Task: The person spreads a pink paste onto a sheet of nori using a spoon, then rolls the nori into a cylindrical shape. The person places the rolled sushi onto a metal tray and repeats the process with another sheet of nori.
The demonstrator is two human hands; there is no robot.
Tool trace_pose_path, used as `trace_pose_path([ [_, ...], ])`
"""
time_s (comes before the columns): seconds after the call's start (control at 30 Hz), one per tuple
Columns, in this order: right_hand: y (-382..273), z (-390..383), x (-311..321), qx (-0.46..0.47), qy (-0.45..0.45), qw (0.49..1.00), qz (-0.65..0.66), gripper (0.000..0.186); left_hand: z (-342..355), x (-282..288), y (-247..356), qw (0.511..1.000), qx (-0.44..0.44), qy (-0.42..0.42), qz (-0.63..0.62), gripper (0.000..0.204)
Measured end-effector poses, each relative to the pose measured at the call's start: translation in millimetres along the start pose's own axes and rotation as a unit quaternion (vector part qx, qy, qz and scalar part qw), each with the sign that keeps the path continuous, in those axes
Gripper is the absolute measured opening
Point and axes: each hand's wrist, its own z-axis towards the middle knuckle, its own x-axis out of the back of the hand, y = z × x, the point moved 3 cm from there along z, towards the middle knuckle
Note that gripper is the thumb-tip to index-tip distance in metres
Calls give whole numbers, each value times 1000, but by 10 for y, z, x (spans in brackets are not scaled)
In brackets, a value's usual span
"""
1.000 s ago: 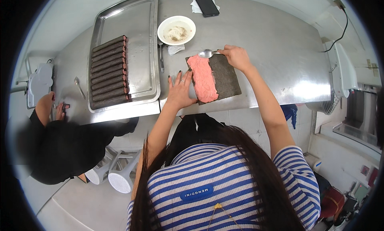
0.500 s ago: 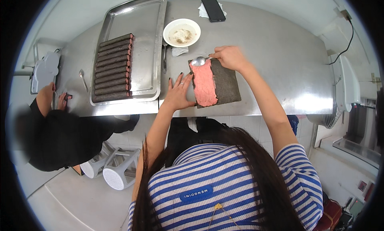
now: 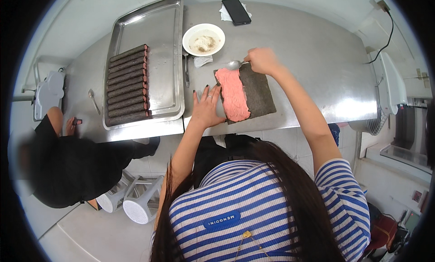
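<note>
A dark seaweed sheet [image 3: 259, 92] lies on the steel table in front of me. Pink paste [image 3: 233, 95] covers its left part in a long strip. My right hand [image 3: 263, 61] grips a metal spoon [image 3: 234, 65], whose bowl sits at the far end of the strip. With fingers spread, my left hand [image 3: 206, 109] rests along the sheet's left edge. Left of it, a large metal tray [image 3: 165, 58] holds several seaweed rolls [image 3: 128, 87] in a row, with pink filling showing at their ends.
A white bowl [image 3: 204, 27] with cloudy liquid stands beyond the sheet, beside a crumpled tissue [image 3: 202, 60] and a dark-handled utensil [image 3: 186, 70]. A phone [image 3: 236, 12] lies farther back. Another spoon [image 3: 93, 101] is left of the tray, near a co-worker in black [image 3: 77, 167].
My right hand and the spoon have shifted slightly toward the right, across the strip's far end. The paste there looks smoother. My left hand remains at the sheet's edge.
</note>
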Motion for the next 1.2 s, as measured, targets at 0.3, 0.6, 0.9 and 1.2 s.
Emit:
trace_pose_path([
  [0.3, -14, -151, -57, -75, 49, 993, 83, 28, 9, -44, -27, 1000, -2, -1, -13, 116],
  [0.6, 334, -438, -325, -186, -49, 954, 232, 29, -19, -26, -41, 999, -1, 7, -42, 114],
  [0.9, 484, 207, -436, -17, -122, 943, 311, 28, -6, -57, -56, 999, -3, 11, -44, 115],
  [1.2, 134, 721, -159, 62, -206, 949, 231, 30, -7, -63, -47, 999, -4, 10, -35, 114],
])
